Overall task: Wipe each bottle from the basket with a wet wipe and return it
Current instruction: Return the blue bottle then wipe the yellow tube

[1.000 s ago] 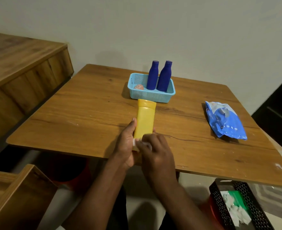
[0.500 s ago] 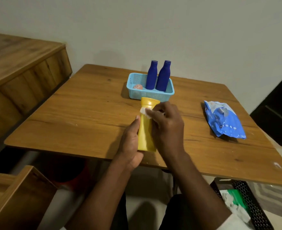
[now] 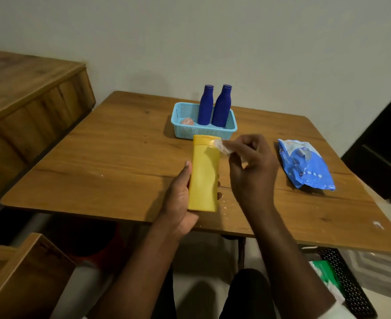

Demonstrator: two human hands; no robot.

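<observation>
Slid off the bottle since half a second ago, that right hand (image 3: 250,168), now out to the right of the cap with the wet wipe (image 3: 222,147) pinched between thumb and fingertips, other fingers loosely curled, wipe just touching the cap edge. Yellow bottle (image 3: 204,174) gripped low down by the left hand (image 3: 179,203), thumb along its left side, fingertips peeking round the right, cap pointing at the basket (image 3: 203,131). Held over the near part of the wooden table (image 3: 111,162), can't tell if resting on it. Two blue bottles (image 3: 214,105) standing upright in that light blue basket, small orange thing (image 3: 187,122) beside them. Blue wipes pack (image 3: 304,165) lying off to the right, well apart. Black bin (image 3: 348,286) on the floor, bottom right.
</observation>
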